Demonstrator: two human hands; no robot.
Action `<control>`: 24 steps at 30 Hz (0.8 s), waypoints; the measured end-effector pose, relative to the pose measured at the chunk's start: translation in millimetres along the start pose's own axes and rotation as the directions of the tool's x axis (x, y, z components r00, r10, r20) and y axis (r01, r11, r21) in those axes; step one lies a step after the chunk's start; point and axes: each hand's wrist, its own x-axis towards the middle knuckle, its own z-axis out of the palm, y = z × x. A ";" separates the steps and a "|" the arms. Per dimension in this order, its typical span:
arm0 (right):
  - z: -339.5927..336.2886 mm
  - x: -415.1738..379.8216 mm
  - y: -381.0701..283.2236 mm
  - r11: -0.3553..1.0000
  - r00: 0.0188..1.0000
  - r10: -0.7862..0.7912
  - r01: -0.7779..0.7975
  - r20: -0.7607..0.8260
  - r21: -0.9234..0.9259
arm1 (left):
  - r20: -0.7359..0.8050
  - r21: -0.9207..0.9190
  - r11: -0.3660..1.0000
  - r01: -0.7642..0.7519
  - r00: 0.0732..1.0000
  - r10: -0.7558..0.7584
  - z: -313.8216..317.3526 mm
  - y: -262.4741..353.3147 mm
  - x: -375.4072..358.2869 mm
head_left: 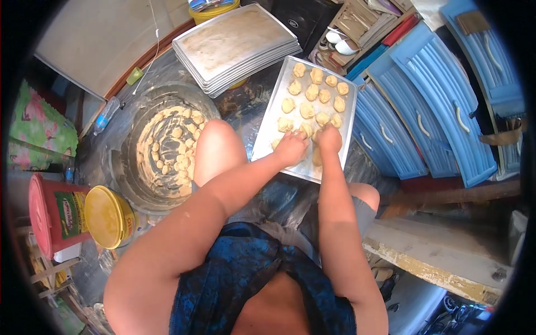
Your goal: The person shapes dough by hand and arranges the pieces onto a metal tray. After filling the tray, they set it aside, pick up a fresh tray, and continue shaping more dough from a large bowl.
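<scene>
A metal baking tray [270,124] lies in front of me, with rows of rough, pale yellow dough balls [307,110] on it. Over the tray's near part, my left hand [292,148] has its fingers bent around a dough ball [305,129]. Close beside it, my right hand [329,138] is closed at another piece of dough, mostly hidden by the fingers. More dough shows below and between the hands. To my left, a wide, dough-smeared basin [125,148] holds many small dough lumps [177,133] and loose crumbs.
A stack of baking trays [237,42] stands beyond the basin. Blue drawers [416,106] border the right side. A yellow-lidded bucket [104,218] and a red bucket [47,215] stand at left. A plastic bottle [106,116] is near the wall.
</scene>
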 end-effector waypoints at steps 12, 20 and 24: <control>21.3 66.5 2.0 0.983 0.981 -0.149 0.161 -0.123 0.093 | 0.049 -0.057 0.996 0.075 0.996 -0.072 3.6 -13.7 37.2; 33.5 66.0 46.3 0.953 0.925 -0.292 0.303 -0.244 0.007 | -0.033 0.018 0.999 0.032 0.999 -0.032 13.0 -16.6 37.8; -16.7 41.6 5.7 0.920 0.921 -0.133 0.252 -0.365 0.301 | -0.299 -0.115 0.993 0.037 0.952 -0.070 -11.8 -12.0 32.7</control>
